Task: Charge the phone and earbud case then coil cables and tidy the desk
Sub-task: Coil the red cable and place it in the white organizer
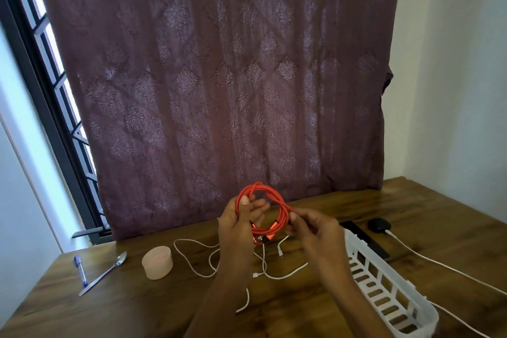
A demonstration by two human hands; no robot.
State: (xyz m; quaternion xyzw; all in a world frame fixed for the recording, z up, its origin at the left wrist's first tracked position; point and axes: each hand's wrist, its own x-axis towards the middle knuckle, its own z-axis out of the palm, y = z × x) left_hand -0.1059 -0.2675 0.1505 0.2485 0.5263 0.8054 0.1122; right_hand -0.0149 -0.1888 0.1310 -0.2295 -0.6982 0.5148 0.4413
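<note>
Red cable coil (256, 186) sits lower centre of the frame, held up over the desk (137, 310). The left hand (237, 223) curls round its left side, thumb across the loops, while the right hand (315, 230) pinches its right edge. Loose white cables (275, 278) lie beneath, white basket (384, 288) at lower right.

Single head-worn view; faces forward, slightly down; desk (137, 310) near, curtain (219, 77) beyond

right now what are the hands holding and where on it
Both hold the red cable coil: the left hand grips its left side, and the right hand pinches its lower right side.
</note>
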